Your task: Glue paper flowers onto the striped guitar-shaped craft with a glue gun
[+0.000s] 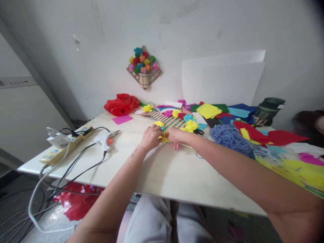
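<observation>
Both my hands meet over the middle of the white table (162,172). My left hand (151,136) and my right hand (177,136) are closed in a pinch on a small yellow paper flower (163,137) between them. Just behind it lies a woven striped mat (169,120) with several yellow, blue and pink paper flowers stuck on it, such as a yellow one (191,125) and a blue one (188,117).
A white glue gun (105,139) and a yellow power strip (67,144) with cables lie at the left. A red plastic bag (121,104) and pink square (122,119) sit at the back. Blue yarn (229,137), coloured sheets (209,110), a dark jar (268,110) fill the right. A flower plaque (143,65) hangs on the wall.
</observation>
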Tool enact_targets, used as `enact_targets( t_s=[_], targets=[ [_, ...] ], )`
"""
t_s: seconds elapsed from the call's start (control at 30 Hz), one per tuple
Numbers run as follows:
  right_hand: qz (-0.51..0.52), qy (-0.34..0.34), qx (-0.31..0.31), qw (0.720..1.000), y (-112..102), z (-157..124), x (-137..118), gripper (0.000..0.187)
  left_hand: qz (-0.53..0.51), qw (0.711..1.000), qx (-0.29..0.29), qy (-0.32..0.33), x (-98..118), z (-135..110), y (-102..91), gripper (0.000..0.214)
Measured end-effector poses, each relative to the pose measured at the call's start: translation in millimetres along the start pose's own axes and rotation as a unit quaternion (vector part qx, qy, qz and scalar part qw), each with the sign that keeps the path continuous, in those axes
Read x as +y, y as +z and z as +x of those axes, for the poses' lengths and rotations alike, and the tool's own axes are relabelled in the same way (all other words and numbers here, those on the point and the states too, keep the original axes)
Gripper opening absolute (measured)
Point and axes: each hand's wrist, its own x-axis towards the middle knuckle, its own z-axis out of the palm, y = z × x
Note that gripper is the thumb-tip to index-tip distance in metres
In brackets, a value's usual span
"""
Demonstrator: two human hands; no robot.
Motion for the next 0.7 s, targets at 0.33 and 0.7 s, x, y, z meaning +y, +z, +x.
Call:
enact_targets(
  t_s=[0.33,0.7],
  targets=[
    [-0.005,0.037,-0.085,0.996,-6.2,-20.7,-12.0,0.032,0.018,1.0,0.003,0.018,-1.9,-0.5,2.1,0.012],
    [-0.124,-0.012,0.399,0.908,-91.8,-12.4,42.2,0.015,-0.011,1.0,-0.007,0.004,-2.0,1.6,1.9,0.013]
  ],
)
